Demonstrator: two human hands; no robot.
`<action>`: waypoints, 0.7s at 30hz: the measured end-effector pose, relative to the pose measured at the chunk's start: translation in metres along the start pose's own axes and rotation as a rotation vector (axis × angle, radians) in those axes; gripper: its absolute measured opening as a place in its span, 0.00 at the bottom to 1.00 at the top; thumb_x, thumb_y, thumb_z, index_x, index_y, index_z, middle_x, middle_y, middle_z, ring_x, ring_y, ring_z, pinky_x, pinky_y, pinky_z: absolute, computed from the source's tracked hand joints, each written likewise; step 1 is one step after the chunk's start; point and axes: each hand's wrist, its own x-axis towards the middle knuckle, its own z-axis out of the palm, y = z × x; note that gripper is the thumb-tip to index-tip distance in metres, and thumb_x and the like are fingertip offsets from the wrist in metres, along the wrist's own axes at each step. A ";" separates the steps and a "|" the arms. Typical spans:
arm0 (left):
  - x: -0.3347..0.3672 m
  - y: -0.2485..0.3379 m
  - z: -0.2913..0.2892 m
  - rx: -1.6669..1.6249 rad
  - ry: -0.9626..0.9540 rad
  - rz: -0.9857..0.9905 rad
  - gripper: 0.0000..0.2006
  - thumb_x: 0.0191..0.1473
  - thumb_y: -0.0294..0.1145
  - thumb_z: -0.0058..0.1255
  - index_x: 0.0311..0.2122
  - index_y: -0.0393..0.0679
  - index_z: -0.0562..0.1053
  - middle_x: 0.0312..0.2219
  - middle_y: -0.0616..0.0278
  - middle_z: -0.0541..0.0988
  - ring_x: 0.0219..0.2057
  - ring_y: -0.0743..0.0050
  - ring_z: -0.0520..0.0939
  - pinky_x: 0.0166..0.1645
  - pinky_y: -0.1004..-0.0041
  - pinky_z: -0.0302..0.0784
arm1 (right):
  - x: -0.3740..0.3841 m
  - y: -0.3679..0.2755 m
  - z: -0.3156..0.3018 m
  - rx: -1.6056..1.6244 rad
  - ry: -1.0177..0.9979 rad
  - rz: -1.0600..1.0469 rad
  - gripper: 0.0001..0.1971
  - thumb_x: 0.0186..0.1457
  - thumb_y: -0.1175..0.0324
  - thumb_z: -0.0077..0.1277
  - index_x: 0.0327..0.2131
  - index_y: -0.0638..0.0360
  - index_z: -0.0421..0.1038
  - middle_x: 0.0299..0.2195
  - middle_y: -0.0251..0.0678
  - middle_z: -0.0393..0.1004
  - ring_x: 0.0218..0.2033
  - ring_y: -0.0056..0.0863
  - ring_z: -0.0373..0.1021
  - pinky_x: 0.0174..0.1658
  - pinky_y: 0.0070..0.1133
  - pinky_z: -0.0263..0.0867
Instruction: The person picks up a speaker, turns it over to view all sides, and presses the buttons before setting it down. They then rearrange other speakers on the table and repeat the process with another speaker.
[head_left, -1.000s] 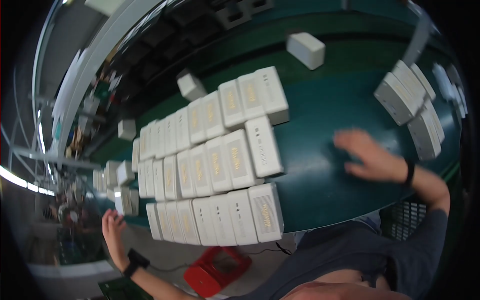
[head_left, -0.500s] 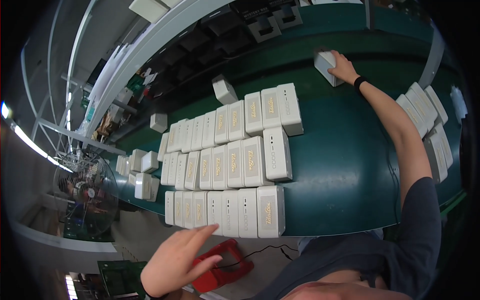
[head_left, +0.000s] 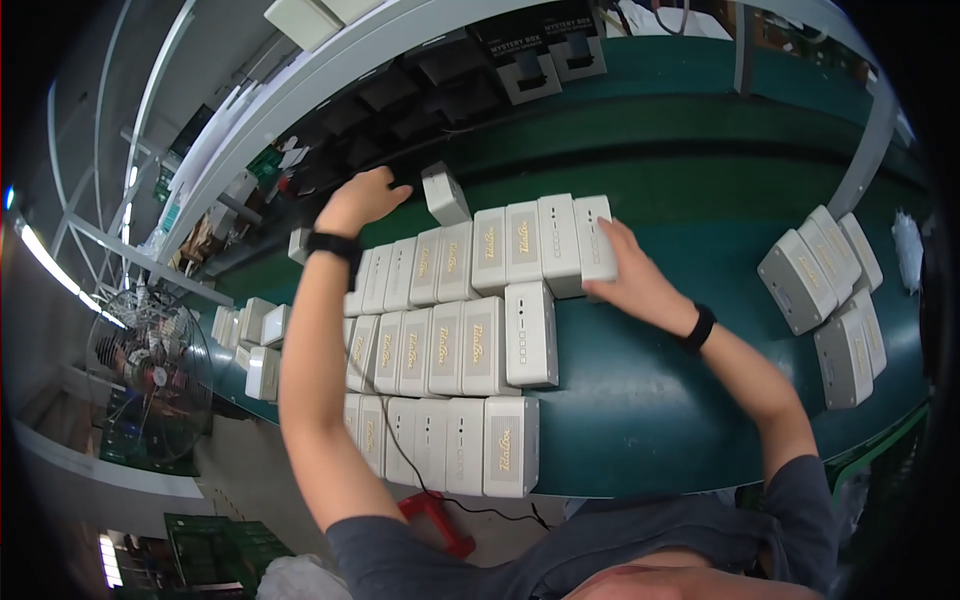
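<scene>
At the right end of the far row, my right hand (head_left: 648, 282) grips a white box-shaped speaker (head_left: 596, 240), fingers over its upper right edge and thumb near its lower end. This speaker stands against its neighbour (head_left: 558, 240). My left hand (head_left: 365, 203) hangs over the far left of the rows, empty, its fingers apart and pointing right. Nearest to it is a lone white speaker (head_left: 445, 195) behind the far row, not touched. Three rows of speakers cover the table's middle, some showing a grille side (head_left: 483, 345), others a port side (head_left: 530, 335). My left forearm hides the rows' left ends.
More speakers (head_left: 800, 280) lean together on the right of the green table (head_left: 650, 400); others (head_left: 262, 370) stand at its left end. Dark boxes (head_left: 530, 75) line the back beneath a grey shelf rail (head_left: 400, 35). A cable (head_left: 400, 455) hangs near my left arm; a fan (head_left: 150, 370) stands left.
My right hand has brought a speaker from the far right back to the far row's right end. My left hand has moved from the near edge to the far left of the rows.
</scene>
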 end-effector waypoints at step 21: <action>0.092 0.025 0.099 -0.754 0.065 -0.435 0.39 0.37 0.47 0.59 0.49 0.29 0.58 0.39 0.40 0.75 0.43 0.49 0.77 0.48 0.66 0.73 | -0.075 0.008 -0.030 0.359 -0.257 0.291 0.36 0.48 0.77 0.50 0.60 0.60 0.46 0.58 0.45 0.52 0.58 0.36 0.55 0.56 0.28 0.55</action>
